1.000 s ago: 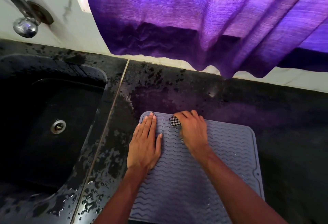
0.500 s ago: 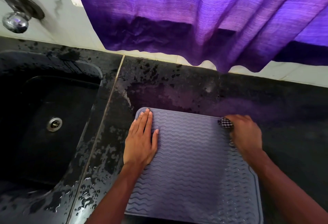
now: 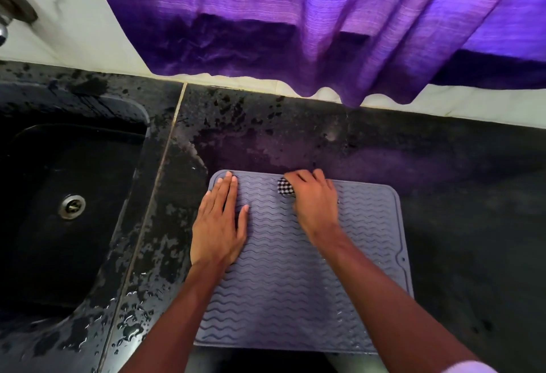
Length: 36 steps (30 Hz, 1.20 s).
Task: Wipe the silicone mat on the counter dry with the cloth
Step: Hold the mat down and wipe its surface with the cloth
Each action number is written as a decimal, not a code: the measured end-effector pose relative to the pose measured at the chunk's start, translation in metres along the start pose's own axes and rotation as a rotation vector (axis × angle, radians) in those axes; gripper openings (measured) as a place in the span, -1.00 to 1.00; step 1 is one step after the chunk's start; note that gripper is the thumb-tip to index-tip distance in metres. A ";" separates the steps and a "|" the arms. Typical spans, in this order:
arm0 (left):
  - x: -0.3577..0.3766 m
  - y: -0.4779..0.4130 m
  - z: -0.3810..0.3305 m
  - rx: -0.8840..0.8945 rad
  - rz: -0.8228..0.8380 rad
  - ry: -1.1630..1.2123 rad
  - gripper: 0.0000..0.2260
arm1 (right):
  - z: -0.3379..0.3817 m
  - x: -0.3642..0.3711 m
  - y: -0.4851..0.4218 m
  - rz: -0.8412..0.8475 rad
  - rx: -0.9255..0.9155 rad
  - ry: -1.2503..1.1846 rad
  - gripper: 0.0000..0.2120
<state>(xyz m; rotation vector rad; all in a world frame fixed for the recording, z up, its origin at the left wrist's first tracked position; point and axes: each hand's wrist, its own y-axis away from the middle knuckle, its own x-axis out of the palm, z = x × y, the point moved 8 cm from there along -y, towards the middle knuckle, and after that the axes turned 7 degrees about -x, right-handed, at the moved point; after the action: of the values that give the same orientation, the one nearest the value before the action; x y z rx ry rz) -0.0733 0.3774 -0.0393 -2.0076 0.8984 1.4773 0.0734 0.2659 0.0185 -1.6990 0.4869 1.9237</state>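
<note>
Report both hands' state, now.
Left hand: open, flat on the mat.
Right hand: closed, holding the cloth.

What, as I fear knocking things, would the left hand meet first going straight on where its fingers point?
Past the far edge of the mat, the left hand meets only wet counter, then probably the white wall.

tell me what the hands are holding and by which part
The right hand grips the checkered cloth, bunched under its curled fingers; only one end shows. The left hand lies flat on the silicone mat, gripping nothing.
</note>
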 end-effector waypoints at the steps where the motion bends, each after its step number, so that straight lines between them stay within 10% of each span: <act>1: 0.000 0.000 0.000 0.000 0.001 0.004 -0.43 | -0.005 0.001 0.002 0.004 -0.006 0.023 -0.58; 12: -0.003 0.000 0.000 0.000 -0.018 0.032 -0.41 | -0.117 -0.022 0.046 0.072 0.005 0.257 -0.43; 20: -0.005 0.000 -0.001 -0.017 -0.016 0.042 -0.41 | -0.172 -0.060 0.065 0.243 0.388 0.496 -0.80; 29: -0.027 0.007 0.011 -0.207 -0.035 0.542 -0.48 | 0.063 -0.025 -0.027 0.050 -0.121 -0.140 -0.59; 36: -0.034 0.011 0.015 -0.356 -0.029 0.565 -0.35 | 0.120 0.011 -0.044 0.139 -0.191 -0.139 -0.68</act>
<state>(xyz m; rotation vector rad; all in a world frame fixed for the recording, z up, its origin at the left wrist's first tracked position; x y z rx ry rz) -0.0979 0.3885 -0.0113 -2.7687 0.8479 1.1216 0.0034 0.3724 0.0284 -1.6694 0.3871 2.2332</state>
